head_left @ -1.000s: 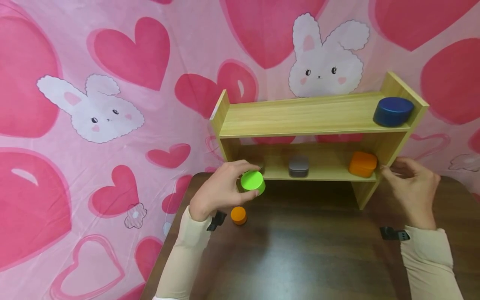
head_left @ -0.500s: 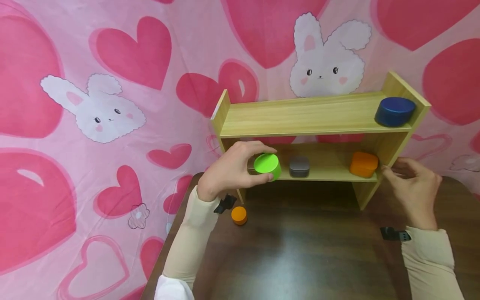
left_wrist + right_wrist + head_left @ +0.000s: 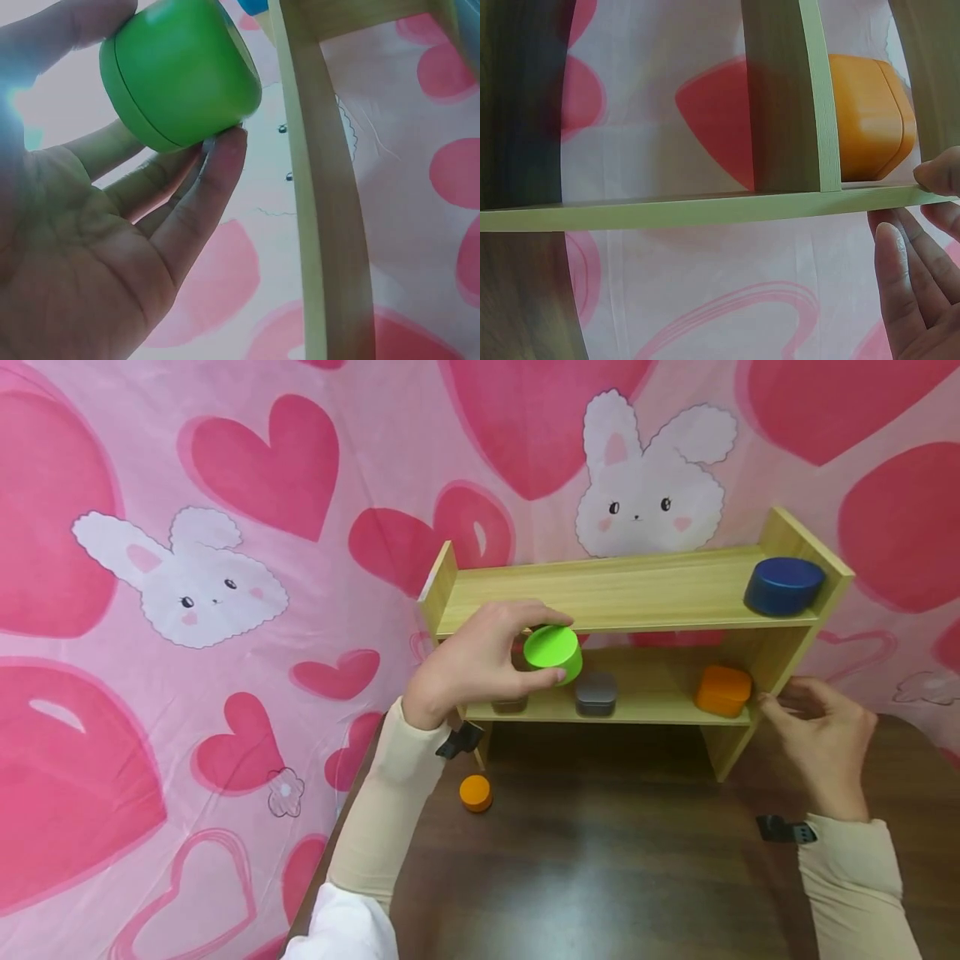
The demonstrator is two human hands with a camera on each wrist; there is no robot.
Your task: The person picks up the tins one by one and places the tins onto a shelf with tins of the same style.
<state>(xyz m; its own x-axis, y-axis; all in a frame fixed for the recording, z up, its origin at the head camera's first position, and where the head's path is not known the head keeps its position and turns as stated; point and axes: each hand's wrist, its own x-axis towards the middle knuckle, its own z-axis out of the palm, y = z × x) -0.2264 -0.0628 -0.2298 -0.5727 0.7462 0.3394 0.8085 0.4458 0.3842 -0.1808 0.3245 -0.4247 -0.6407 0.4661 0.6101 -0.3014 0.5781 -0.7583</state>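
Observation:
My left hand [image 3: 480,660] holds a round green tin [image 3: 553,652] between thumb and fingers, in front of the wooden shelf [image 3: 637,589]. In the left wrist view the green tin [image 3: 180,75] shows a lid seam, and the front edge of a shelf board [image 3: 319,195] is just beside it. My right hand [image 3: 828,739] pinches the front edge of the shelf's right side panel [image 3: 705,212], thumb on the inner face and fingers on the outer. An orange squarish tin [image 3: 723,691] stands right by that thumb, on the lower board.
A blue round tin [image 3: 783,587] stands at the right end of the upper board. On the lower board are a grey tin [image 3: 596,695] and a second one [image 3: 510,704], partly hidden by my left hand. A small orange round tin [image 3: 476,793] sits on the dark table [image 3: 600,860].
My left hand has risen and moved right with the green tin, from near the lower board's left end up to the upper board's front edge. The right hand keeps its place.

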